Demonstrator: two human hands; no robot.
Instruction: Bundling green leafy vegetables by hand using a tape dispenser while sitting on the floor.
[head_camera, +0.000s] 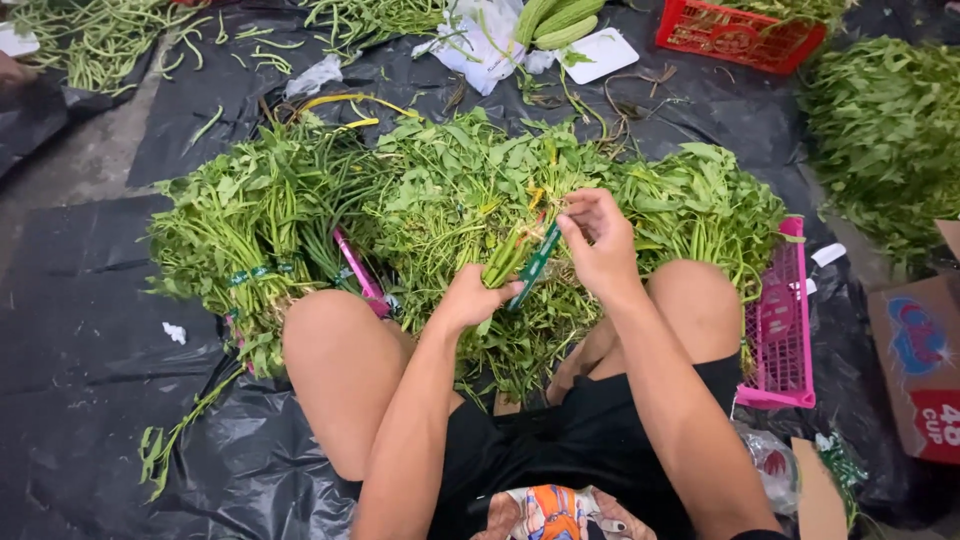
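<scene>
My left hand (475, 296) grips a bunch of green leafy stems (505, 258) near its cut ends, between my knees. My right hand (600, 240) pinches a green band or tape strip (537, 262) that runs down beside the stems, fingers closed on its upper end. Both hands sit over a big pile of leafy greens (440, 195) heaped on black plastic sheeting (80, 330). A tied bundle of the same greens (250, 240) lies to the left, with green bands around it.
A pink plastic basket (780, 320) lies at my right knee, its other edge (358, 268) showing left of the pile. Long beans (95, 40) lie far left. Further off are a red crate (740, 35), more greens (885, 130) and a cardboard box (920, 365).
</scene>
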